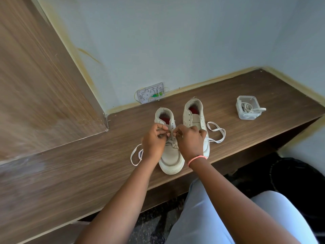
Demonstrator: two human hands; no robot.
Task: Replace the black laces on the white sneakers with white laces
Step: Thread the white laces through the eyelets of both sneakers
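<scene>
Two white sneakers stand side by side on the wooden shelf [70, 173], toes toward me. Over the eyelets of the left sneaker [171, 161], my left hand [154, 141] and my right hand [190, 140] each pinch a part of the white lace [217, 132]. The lace's loose ends trail off both sides of the shoe, one loop to the left by my left wrist and one to the right. The right sneaker [193, 115] has no lace in its upper eyelets. No black lace is in view.
A clear plastic box [246, 115] holding another white lace sits at the right of the shelf. A white wall plate [151, 93] is fixed low on the back wall. A wooden panel rises on the left. The shelf's front edge is just below the shoes.
</scene>
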